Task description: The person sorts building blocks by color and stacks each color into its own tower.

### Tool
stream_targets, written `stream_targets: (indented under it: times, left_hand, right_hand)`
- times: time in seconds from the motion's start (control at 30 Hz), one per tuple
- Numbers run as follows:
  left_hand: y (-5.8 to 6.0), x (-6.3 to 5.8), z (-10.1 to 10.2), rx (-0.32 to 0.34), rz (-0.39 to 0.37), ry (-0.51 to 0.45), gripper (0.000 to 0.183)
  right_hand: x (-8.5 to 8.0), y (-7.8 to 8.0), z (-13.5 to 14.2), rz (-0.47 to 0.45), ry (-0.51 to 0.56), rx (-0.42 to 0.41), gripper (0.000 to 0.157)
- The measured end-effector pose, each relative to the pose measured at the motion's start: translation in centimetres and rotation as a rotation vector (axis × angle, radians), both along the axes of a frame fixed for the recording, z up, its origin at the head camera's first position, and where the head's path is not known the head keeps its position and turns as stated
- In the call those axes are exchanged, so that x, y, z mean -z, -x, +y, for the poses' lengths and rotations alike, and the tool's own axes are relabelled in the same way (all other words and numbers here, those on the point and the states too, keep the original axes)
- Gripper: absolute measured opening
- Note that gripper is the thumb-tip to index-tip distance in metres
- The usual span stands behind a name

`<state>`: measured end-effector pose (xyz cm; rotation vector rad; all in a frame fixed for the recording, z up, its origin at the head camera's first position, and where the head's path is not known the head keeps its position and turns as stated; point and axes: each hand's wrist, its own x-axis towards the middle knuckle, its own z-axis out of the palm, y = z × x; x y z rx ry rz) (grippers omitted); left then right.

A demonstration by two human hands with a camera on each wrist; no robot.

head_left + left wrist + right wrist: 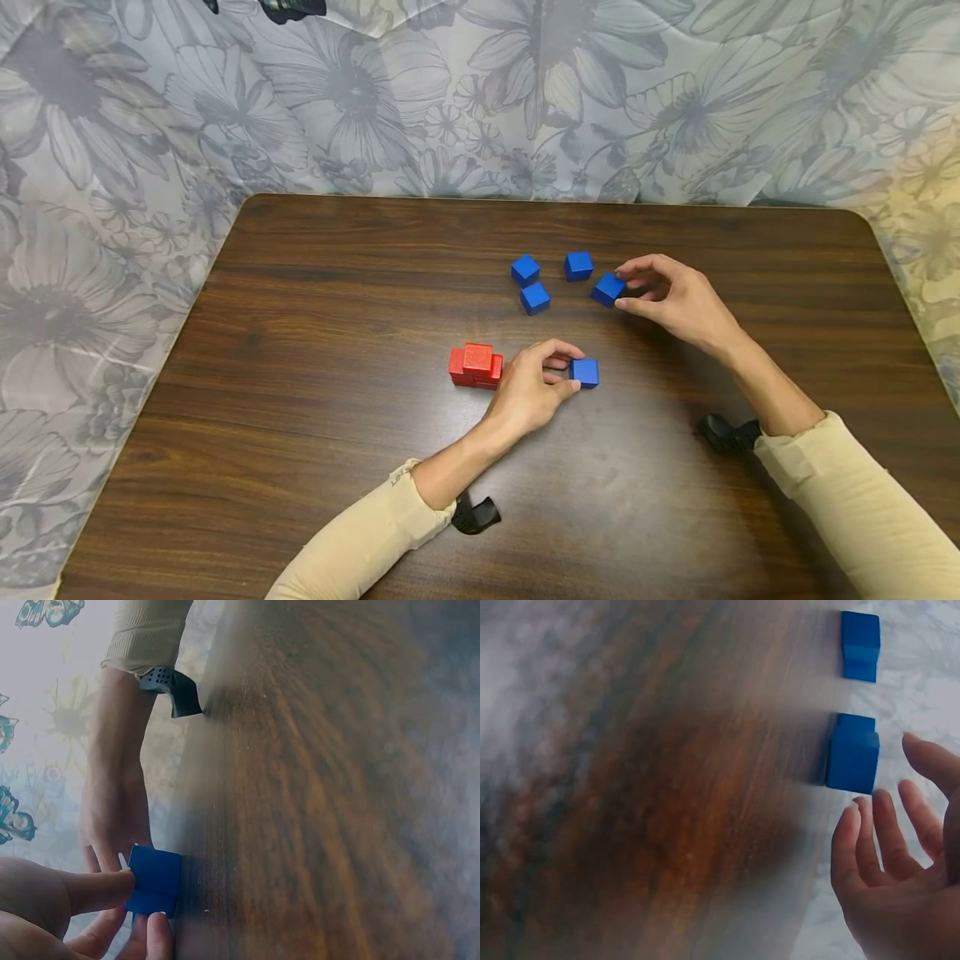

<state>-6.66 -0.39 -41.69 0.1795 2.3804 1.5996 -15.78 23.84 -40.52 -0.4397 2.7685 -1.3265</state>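
In the head view my left hand (527, 390) pinches a blue cube (585, 373) at the middle of the table, thumb on its near side and index finger on its far side. The left wrist view shows the thumb against that cube (155, 881). Farther back and to the right, my right hand (675, 302) has its thumb and fingers spread beside another blue cube (607, 289), fingertips close to its right corner. Seen from the right wrist, the hand (907, 877) is relaxed with nothing between thumb and fingers.
Red blocks (477, 358) are stacked just left of my left hand. Three more blue cubes stand toward the back: one (578, 266), a second (526, 270) and a third (536, 298). The brown wooden table (300, 400) ends at a floral cloth (352, 100).
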Motion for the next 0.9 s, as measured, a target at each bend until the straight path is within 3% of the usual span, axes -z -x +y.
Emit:
stream_targets:
  times: [0.9]
  left_hand:
    - [0.1,0.0,0.0,-0.002,0.003,0.028,0.033]
  right_hand:
    - [0.3,1.3,-0.7,-0.116,-0.098,0.012,0.043]
